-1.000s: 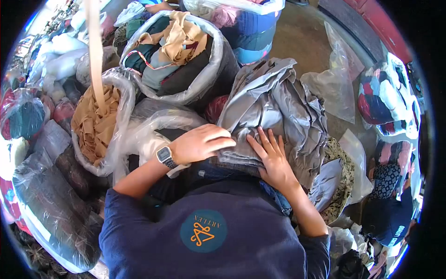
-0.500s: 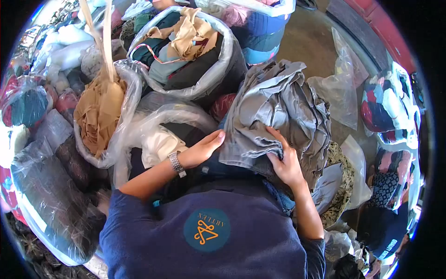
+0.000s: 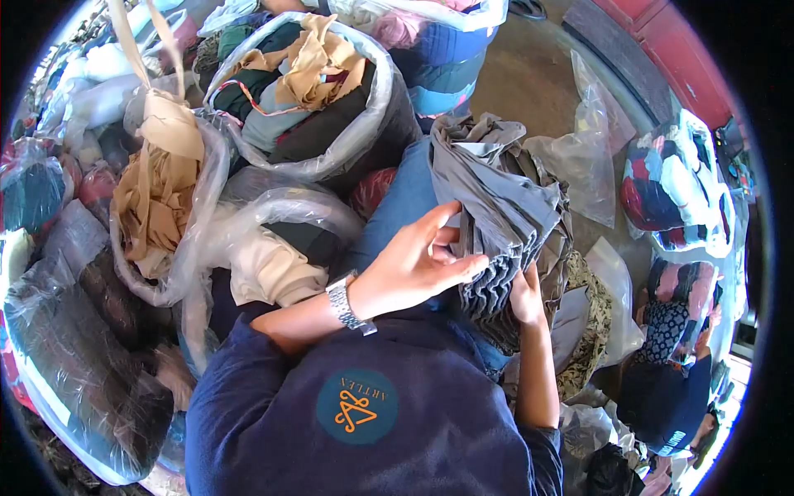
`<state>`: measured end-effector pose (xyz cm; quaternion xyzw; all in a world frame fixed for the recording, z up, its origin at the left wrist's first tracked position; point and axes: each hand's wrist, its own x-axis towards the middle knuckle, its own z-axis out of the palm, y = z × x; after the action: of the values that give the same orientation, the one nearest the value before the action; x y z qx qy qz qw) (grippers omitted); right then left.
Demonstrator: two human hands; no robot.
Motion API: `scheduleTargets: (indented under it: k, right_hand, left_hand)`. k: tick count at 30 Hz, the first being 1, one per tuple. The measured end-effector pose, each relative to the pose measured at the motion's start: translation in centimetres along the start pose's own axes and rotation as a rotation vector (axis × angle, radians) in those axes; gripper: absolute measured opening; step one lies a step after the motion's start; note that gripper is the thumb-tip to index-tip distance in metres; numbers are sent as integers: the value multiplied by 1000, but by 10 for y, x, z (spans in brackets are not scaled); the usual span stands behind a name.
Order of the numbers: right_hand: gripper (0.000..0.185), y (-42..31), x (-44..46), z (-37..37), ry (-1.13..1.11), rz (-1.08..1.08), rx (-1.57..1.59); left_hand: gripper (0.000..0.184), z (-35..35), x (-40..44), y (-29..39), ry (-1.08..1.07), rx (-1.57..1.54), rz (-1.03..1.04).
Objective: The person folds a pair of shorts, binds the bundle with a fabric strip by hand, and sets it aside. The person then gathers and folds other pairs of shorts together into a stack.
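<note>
A thick bundle of grey cloth (image 3: pixel 509 215) lies in front of me over my right thigh, its many layered folds facing my body. My right hand (image 3: pixel 528 296) grips the bundle at its lower right, thumb in front and the other fingers hidden behind the layers. My left hand (image 3: pixel 426 256), with a metal watch at the wrist, is at the bundle's left edge. Its fingers are bent and apart from the thumb, touching the cloth's side. Camouflage cloth (image 3: pixel 587 331) lies just right of the bundle.
Plastic-lined bags hold tan cloth (image 3: pixel 157 198), mixed dark and tan cloth (image 3: pixel 322 74) and cream cloth (image 3: pixel 273 264). Long tan strips (image 3: pixel 149 50) hang from above at upper left. Clear plastic sheets (image 3: pixel 579 157) and a bagged bale (image 3: pixel 674 182) stand at right.
My left hand has moved right, from beside the cloth to its left edge. My right hand has shifted from the front edge to the lower right, and the layered folds now face me.
</note>
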<state>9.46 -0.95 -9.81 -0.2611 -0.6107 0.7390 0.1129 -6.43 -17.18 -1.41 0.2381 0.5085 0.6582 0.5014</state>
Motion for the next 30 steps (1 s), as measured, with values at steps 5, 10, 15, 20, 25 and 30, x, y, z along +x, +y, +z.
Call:
scheduleTargets:
  k: [5,10,15,20,25,30]
  right_hand:
    - [31,-7,-1,10,-12,-98,-61]
    - [31,-8,-3,10,-43,-93,-133]
    - [32,-2,-2,8,-40,-72,-138]
    - [32,-7,-2,14,-10,-89,-139]
    - [37,-20,-6,19,-44,5,-238]
    - [87,-21,-3,57,-207,-354,-1146]
  left_hand:
    - [43,-1,14,8,184,581,175]
    - [43,-7,24,9,256,719,214]
    - [45,-14,26,13,232,758,169]
    - [46,-20,29,5,206,677,173]
    - [36,-35,22,15,136,710,78]
    - [28,-35,30,43,496,888,709]
